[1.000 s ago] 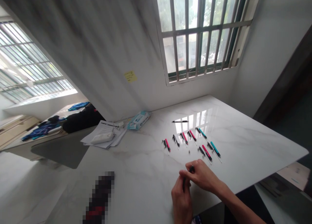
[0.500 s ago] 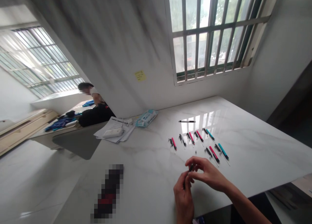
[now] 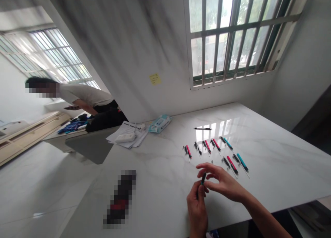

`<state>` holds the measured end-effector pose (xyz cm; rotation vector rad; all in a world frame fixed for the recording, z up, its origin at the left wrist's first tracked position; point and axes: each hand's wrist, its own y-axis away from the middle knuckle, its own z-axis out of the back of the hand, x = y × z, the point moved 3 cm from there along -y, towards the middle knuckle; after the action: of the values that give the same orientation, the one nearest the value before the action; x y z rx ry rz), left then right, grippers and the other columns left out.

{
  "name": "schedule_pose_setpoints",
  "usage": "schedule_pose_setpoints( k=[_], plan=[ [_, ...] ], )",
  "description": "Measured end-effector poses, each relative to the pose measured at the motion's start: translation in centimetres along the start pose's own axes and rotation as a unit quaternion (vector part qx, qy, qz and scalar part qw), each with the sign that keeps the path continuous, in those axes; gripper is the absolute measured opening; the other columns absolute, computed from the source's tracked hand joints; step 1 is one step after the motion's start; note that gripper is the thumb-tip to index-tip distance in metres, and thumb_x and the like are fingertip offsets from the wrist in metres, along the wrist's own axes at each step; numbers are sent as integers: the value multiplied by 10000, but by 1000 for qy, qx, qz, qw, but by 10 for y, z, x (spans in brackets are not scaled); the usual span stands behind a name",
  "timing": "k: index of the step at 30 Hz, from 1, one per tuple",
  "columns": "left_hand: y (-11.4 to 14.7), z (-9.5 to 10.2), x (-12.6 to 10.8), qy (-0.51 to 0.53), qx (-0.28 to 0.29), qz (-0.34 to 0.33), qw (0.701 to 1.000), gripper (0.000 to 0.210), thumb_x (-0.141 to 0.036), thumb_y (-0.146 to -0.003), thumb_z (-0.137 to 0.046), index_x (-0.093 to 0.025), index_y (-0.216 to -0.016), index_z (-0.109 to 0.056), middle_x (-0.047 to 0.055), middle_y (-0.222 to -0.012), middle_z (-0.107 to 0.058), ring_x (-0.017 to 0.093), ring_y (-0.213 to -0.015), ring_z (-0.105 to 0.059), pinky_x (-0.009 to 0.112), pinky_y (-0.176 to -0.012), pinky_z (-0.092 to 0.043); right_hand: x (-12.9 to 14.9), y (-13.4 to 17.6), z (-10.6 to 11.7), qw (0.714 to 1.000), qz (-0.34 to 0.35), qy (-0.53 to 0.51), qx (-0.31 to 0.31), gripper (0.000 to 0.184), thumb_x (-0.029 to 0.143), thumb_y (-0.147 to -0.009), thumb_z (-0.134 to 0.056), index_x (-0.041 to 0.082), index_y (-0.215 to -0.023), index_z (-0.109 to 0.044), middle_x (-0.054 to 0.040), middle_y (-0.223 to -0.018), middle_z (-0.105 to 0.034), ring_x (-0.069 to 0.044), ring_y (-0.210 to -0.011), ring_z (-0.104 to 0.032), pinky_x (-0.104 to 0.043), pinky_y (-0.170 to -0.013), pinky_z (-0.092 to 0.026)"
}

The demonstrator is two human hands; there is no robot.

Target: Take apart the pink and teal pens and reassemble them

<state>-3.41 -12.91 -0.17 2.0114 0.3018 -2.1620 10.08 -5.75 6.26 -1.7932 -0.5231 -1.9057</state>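
Note:
My left hand [image 3: 197, 203] is closed around a pen [image 3: 204, 178] with a black upper part and a bit of teal. The pen's lower part is hidden in my fingers. Close by its top end is my right hand [image 3: 223, 183], thumb and fingers curved and apart; whether a fingertip touches the pen I cannot tell. Beyond my hands lie several taken-apart pens: pink barrels [image 3: 232, 164], teal barrels [image 3: 242, 161], black grip parts [image 3: 226, 162] and thin white refills [image 3: 244, 172]. A tiny dark part [image 3: 212, 161] rests just past my right fingers.
One whole pen [image 3: 203, 128] lies farther back on the marble table [image 3: 160, 169]. At the back left are a wipes pack [image 3: 159, 124] and papers [image 3: 124, 132] with a white case on top. A blurred-out dark object [image 3: 120, 196] is at left. Another person [image 3: 85, 95] leans over a far table.
My right fingers have spread apart at the pen, and a teal bit now shows. The view has shifted slightly left. The other person leans farther out into sight.

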Motion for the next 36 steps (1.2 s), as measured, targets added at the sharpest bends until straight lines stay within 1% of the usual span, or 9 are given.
schedule_pose_setpoints(
  k=[2, 5, 9, 13, 18, 23, 27, 32, 36],
  plan=[
    [0, 0, 0, 3, 1, -4, 1000, 472, -577, -1005, -502, -166, -925, -720, 34, -779, -594, 168, -749, -531, 251, -719, -452, 0, 0, 1, 999, -10, 21, -35, 406, 261, -856, -725, 235, -1256, -658, -26, -1004, -698, -197, -908, -686, -387, -935, -547],
    [0, 0, -1, 8, -1, -4, 1000, 461, -579, -1002, -507, -171, -964, -718, 29, -774, -580, 166, -735, -519, 250, -702, -443, 0, -1, -2, 1000, -10, -23, -1, 373, 276, -908, -654, 233, -1278, -638, -33, -1007, -707, -175, -802, -683, -383, -858, -576],
    [-1, 0, -1, 7, 2, -2, 1000, 470, -585, -1003, -500, -169, -922, -703, 30, -772, -575, 165, -733, -512, 251, -699, -438, 2, -1, 0, 999, -1, 28, -34, 385, 240, -855, -707, 247, -1238, -662, -38, -1067, -719, -211, -984, -686, -399, -981, -531],
    [0, 1, 1, 9, -1, 1, 1000, 456, -582, -1007, -495, -174, -960, -693, 22, -779, -558, 160, -732, -493, 249, -702, -433, 5, -1, -1, 1000, -7, 8, -9, 353, 255, -900, -641, 237, -1253, -646, -31, -1025, -724, -177, -825, -692, -391, -904, -567],
    [1, 0, 3, 15, 1, 7, 1000, 466, -596, -1007, -482, -175, -892, -644, -4, -745, -484, 145, -705, -431, 239, -667, -401, 11, -1, -1, 997, -2, 67, -36, 351, 271, -877, -699, 243, -1226, -673, -32, -1019, -741, -217, -973, -691, -406, -996, -529],
    [1, 1, 7, 31, 0, 6, 999, 453, -593, -1007, -488, -174, -923, -640, 2, -778, -503, 151, -742, -463, 249, -707, -427, 14, -2, -5, 999, 10, 38, -13, 355, 223, -893, -659, 246, -1248, -665, -44, -1093, -738, -225, -1033, -692, -399, -1003, -531],
    [1, 1, 8, 34, -1, 0, 999, 456, -589, -1012, -481, -177, -881, -628, -4, -766, -488, 146, -728, -443, 248, -692, -409, 15, -3, -5, 999, -3, 42, -28, 304, 295, -893, -715, 229, -1189, -682, -37, -986, -734, -218, -938, -695, -387, -925, -557],
    [1, 2, 5, 44, -12, -3, 999, 444, -584, -1011, -485, -178, -911, -637, -6, -759, -478, 145, -714, -428, 250, -680, -399, 24, -4, -2, 999, 24, -21, -22, 287, 281, -947, -652, 219, -1227, -646, -65, -1071, -737, -217, -994, -699, -383, -940, -555],
    [-2, 2, -2, 53, -25, -13, 998, 468, -598, -1001, -487, -177, -855, -631, 20, -788, -558, 169, -770, -503, 271, -749, -441, 43, -8, 2, 997, 48, 49, -28, 239, 249, -921, -677, 224, -1157, -691, -53, -1044, -757, -221, -1012, -697, -394, -974, -531]
  ],
)
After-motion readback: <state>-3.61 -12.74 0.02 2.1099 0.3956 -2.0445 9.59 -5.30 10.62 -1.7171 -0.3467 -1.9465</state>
